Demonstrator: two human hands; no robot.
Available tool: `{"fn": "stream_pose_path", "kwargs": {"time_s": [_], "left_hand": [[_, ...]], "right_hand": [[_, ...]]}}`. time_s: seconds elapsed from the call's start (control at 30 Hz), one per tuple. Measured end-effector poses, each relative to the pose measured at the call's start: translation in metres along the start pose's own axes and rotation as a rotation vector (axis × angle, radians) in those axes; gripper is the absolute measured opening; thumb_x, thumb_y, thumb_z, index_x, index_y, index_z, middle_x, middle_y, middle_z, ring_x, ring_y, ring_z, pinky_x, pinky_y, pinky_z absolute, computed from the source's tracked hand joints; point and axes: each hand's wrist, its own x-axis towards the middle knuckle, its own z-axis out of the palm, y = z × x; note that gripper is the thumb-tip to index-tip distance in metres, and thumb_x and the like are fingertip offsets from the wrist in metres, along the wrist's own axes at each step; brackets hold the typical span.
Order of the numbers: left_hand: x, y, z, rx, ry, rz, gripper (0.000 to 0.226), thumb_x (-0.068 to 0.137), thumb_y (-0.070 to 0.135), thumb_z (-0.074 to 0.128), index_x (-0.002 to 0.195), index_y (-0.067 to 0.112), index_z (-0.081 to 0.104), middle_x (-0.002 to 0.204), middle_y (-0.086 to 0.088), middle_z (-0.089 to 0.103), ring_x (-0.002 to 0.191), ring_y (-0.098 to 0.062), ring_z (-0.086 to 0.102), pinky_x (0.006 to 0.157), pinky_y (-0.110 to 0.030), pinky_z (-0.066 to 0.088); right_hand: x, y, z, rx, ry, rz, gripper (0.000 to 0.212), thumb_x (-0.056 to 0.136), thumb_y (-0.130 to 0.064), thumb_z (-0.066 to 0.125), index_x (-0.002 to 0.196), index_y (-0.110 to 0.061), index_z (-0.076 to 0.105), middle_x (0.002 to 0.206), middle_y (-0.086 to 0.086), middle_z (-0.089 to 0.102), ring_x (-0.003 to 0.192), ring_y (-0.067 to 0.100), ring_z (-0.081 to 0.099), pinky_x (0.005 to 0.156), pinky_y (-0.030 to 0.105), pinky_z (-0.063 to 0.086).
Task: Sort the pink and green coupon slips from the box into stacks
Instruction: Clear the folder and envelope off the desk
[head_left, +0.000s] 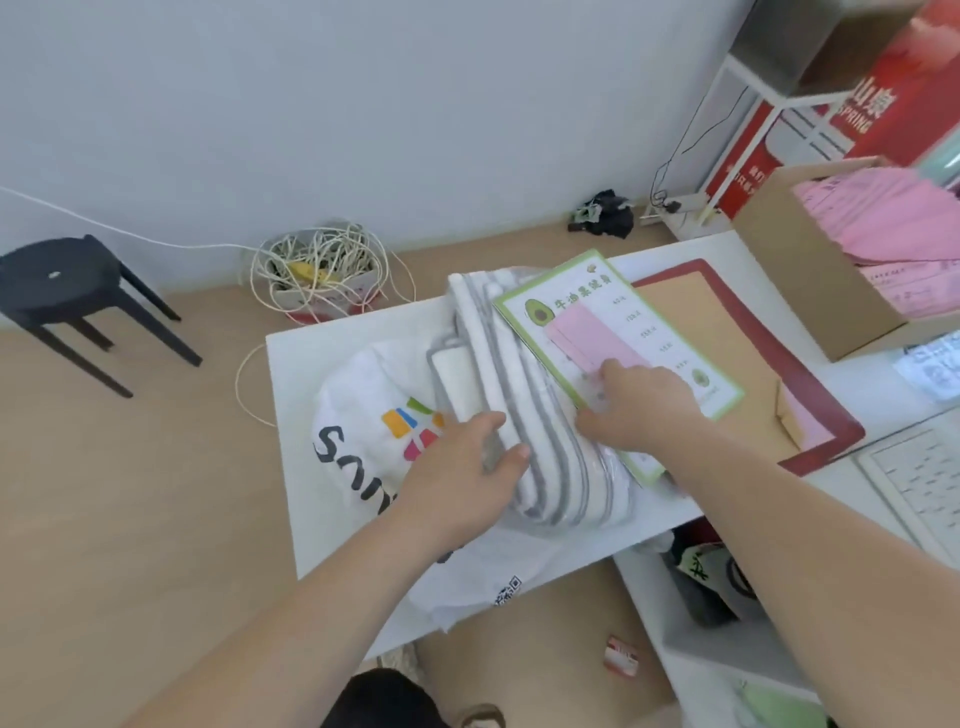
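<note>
**Two hands on the table, one pink slip out**

One slip (587, 332), pink, lay lengthwise on a green-edged card (652, 325) printed with avocado figures. The card sat tilted, its left part over a bundle (519, 364) of white-and-grey striped cloth, its right part over a red-rimmed mat (727, 332).

Right hand (639, 400): palm down over the near end of the card, fingertips touching the near end of the slip, thumb stretched left at the card's edge. Whether it pressed or pinched, I could not tell — the fingers hid the contact.

Left hand (467, 462): on the near left side of the bundle, narrow, fingers and thumb curled in with a fold of cloth held between them.

The bundle rested partly on a white bag (358, 410) with a coloured logo, which hung over the near edge of the white table (301, 374).

Box (800, 270): brown cardboard, open, at the far right of the table, well apart from both hands. Many pink slips (893, 218) lay piled in it, unevenly. No green slip could be made out.

A small carton (787, 410) stood on the near right of the mat, something pink showing beside it.

Surroundings — a keyboard (919, 483) at the right edge, a black stool (57, 275) on the floor at left, and a tub of tangled cords (317, 265) by the wall.
</note>
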Motion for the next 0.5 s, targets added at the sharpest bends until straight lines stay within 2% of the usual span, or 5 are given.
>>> {"fn": "stream_pose_path", "kwargs": {"time_s": [0.1, 0.2, 0.27, 0.33, 0.5], "left_hand": [[0.002, -0.003, 0.004, 0.012, -0.061, -0.044, 0.060, 0.102, 0.058, 0.045, 0.156, 0.034, 0.035, 0.158, 0.008, 0.041, 0.129, -0.030, 0.058, 0.099, -0.042, 0.049], [0.012, -0.008, 0.001, -0.010, 0.092, -0.005, 0.053, 0.100, 0.052, 0.052, 0.147, 0.029, 0.046, 0.153, 0.009, 0.044, 0.130, -0.012, 0.050, 0.103, -0.030, 0.040], [0.020, -0.003, -0.003, -0.012, 0.223, 0.036, 0.049, 0.099, 0.046, 0.057, 0.144, 0.026, 0.051, 0.156, 0.009, 0.039, 0.142, -0.007, 0.036, 0.112, -0.028, 0.033], [0.027, 0.007, -0.005, -0.012, 0.247, 0.046, 0.052, 0.097, 0.048, 0.060, 0.144, 0.028, 0.051, 0.159, 0.009, 0.034, 0.148, -0.006, 0.027, 0.116, -0.028, 0.029], [0.028, 0.024, 0.005, -0.149, 0.165, -0.233, 0.078, 0.087, 0.059, 0.069, 0.153, 0.033, 0.039, 0.162, 0.006, 0.030, 0.147, -0.015, 0.034, 0.115, -0.033, 0.034]], "right_hand": [[0.002, 0.023, -0.002, 0.298, -0.009, 0.060, 0.074, 0.087, -0.076, 0.049, 0.147, -0.033, 0.043, 0.132, -0.008, 0.060, 0.119, 0.024, 0.056, 0.092, 0.037, 0.049], [0.006, 0.054, -0.008, 0.602, 0.044, 0.054, 0.067, 0.091, -0.065, 0.059, 0.148, -0.030, 0.049, 0.143, -0.007, 0.049, 0.119, 0.017, 0.056, 0.104, 0.044, 0.048], [0.014, 0.070, -0.009, 0.627, 0.100, 0.081, 0.062, 0.089, -0.063, 0.062, 0.143, -0.033, 0.054, 0.149, -0.004, 0.042, 0.131, 0.020, 0.050, 0.111, 0.045, 0.043], [0.024, 0.079, -0.011, 0.614, 0.065, 0.082, 0.079, 0.078, -0.076, 0.066, 0.147, -0.042, 0.048, 0.161, 0.000, 0.029, 0.147, 0.022, 0.034, 0.119, 0.049, 0.032], [0.048, 0.089, -0.011, 0.566, -0.063, 0.083, 0.112, 0.058, -0.086, 0.073, 0.154, -0.047, 0.031, 0.157, 0.003, 0.031, 0.148, 0.024, 0.025, 0.119, 0.052, 0.031]]}}
